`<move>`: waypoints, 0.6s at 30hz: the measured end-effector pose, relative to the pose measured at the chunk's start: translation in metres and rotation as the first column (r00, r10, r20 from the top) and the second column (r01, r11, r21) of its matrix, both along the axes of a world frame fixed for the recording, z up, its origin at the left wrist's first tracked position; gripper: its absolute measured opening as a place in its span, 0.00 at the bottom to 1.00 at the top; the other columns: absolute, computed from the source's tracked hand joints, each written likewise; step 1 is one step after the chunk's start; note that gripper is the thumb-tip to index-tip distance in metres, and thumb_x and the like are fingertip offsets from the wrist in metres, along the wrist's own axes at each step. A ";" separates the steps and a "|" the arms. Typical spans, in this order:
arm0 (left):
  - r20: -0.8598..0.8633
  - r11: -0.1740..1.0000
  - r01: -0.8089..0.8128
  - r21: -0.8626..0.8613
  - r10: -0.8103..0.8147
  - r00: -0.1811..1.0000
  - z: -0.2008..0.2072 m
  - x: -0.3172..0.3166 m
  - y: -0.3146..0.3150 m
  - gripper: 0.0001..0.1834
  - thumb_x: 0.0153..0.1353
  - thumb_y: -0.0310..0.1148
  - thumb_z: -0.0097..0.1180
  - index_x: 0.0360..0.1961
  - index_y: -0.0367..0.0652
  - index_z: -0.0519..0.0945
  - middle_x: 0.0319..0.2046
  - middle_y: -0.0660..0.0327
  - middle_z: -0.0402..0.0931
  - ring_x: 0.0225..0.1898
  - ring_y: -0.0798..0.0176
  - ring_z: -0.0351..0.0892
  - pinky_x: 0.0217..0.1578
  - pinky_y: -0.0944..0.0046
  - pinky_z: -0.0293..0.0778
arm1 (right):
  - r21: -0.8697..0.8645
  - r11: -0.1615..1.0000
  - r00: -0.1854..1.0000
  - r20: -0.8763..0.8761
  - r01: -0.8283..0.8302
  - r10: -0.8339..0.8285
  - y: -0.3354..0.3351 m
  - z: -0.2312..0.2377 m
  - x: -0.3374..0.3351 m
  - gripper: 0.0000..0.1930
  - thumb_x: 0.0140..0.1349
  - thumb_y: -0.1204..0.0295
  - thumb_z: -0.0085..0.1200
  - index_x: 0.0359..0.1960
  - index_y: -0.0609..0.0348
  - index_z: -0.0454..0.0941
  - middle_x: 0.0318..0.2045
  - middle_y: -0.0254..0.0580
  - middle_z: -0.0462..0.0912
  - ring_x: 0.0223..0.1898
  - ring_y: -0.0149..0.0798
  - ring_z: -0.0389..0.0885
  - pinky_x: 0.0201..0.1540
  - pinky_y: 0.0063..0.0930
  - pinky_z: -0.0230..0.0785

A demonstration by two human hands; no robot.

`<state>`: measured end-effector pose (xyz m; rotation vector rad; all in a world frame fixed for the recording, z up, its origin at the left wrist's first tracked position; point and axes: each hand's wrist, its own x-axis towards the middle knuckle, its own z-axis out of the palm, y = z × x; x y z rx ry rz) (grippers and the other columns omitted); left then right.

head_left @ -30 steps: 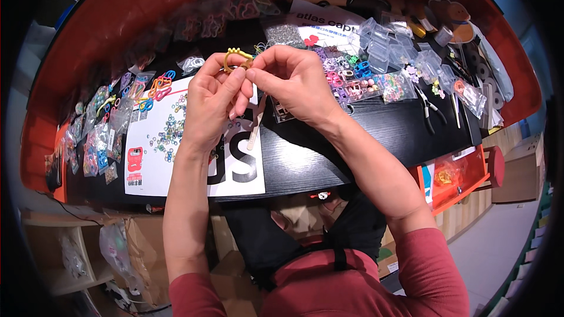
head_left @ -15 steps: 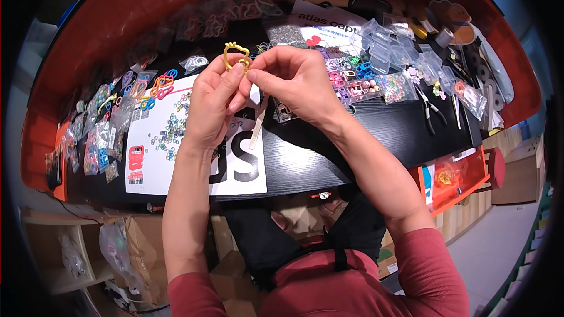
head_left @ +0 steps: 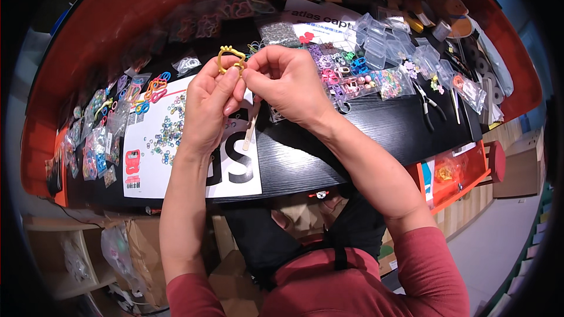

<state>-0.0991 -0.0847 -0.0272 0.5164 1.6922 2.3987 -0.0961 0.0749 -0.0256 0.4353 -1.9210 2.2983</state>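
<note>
Yellow clasp point(head_left: 230, 58), a small outlined ring with bumps along its top edge, held in the air above the black surface point(head_left: 376, 135), just over the white printed sheet point(head_left: 176, 158); left hand point(head_left: 207, 105) pinches its lower edge between thumb and forefinger, fingers closed on it; right hand point(head_left: 288, 85) meets it at the same spot, fingertips clenched on the clasp's lower end or on a tiny part there, too small to tell which. Judged from the pose, the joining at that lower end is in hand and not finished; nothing yet hangs from the clasp. On the sheet below lies a scatter of small coloured rings point(head_left: 167, 129); a pale wooden stick point(head_left: 251, 132) lies on the sheet, partly under the hands. Left of the sheet, clear bags of coloured clasps point(head_left: 97, 141); right of the hands, open clear plastic boxes point(head_left: 382, 44) and bags of beads point(head_left: 352, 85); further right, 1 pair of pliers point(head_left: 424, 103); an orange wall point(head_left: 117, 29) curves behind the surface.
</note>
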 end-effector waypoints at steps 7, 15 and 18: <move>-0.045 0.998 -0.039 -0.052 0.037 0.998 -0.004 -0.002 0.003 0.09 0.72 0.30 0.51 0.48 0.37 0.74 0.24 0.68 0.71 0.19 0.82 0.59 0.19 0.81 0.55 | 0.010 1.000 0.999 -0.038 0.027 -0.027 -0.003 -0.007 -0.002 0.05 0.57 0.78 0.59 0.28 0.69 0.78 0.23 0.40 0.85 0.24 0.23 0.81 0.27 0.17 0.74; 0.054 0.999 -0.039 0.022 0.037 0.998 -0.005 -0.003 0.004 0.09 0.72 0.29 0.50 0.48 0.35 0.73 0.24 0.67 0.72 0.18 0.81 0.61 0.19 0.81 0.57 | 0.028 0.999 0.999 -0.003 0.035 -0.035 0.000 -0.010 -0.008 0.06 0.58 0.76 0.58 0.29 0.70 0.80 0.23 0.40 0.84 0.23 0.24 0.81 0.26 0.19 0.73; 0.057 0.997 -0.079 0.006 0.078 0.995 -0.003 -0.003 0.006 0.09 0.72 0.29 0.50 0.48 0.35 0.73 0.24 0.67 0.72 0.18 0.81 0.61 0.19 0.81 0.58 | 0.033 0.999 0.999 0.005 0.042 -0.042 0.001 -0.009 -0.008 0.07 0.58 0.75 0.58 0.30 0.70 0.82 0.22 0.39 0.84 0.22 0.23 0.80 0.26 0.20 0.73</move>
